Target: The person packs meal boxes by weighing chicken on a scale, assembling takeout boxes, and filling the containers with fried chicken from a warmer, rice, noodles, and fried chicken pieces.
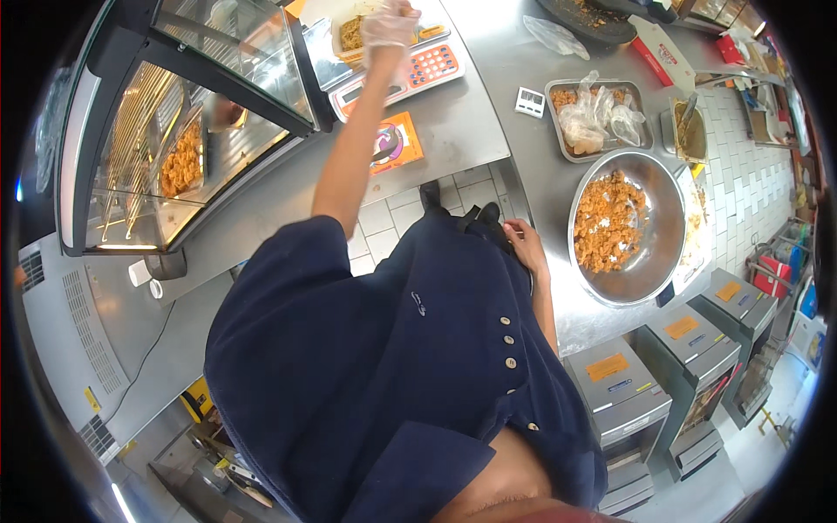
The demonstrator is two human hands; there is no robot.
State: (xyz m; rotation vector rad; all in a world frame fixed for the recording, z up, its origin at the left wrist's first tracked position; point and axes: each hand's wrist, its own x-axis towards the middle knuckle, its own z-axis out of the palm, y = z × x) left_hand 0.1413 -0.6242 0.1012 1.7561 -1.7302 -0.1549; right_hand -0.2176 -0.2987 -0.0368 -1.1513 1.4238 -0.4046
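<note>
My left arm reaches forward to a white weighing scale [436,68] with orange keys. My left hand [389,33], in a clear plastic glove, is over the scale beside a yellow-edged container [350,57] of brownish food [351,33]. Its fingers are curled together near the picture's top edge; what they hold, if anything, does not show. My bare right hand [527,247] hangs at the edge of the steel counter, fingers loosely bent and slightly apart, holding nothing. Closest to it is a big steel bowl [667,222] with fried chicken pieces [610,222] in it.
A glass display cabinet [296,65] with fried food stands left. An orange printed card [398,142] lies before the scale. On the right counter are a small white timer [529,102], a steel tray [582,157] with plastic bags, and a red-white box [660,54]. Grey machines [615,392] stand right.
</note>
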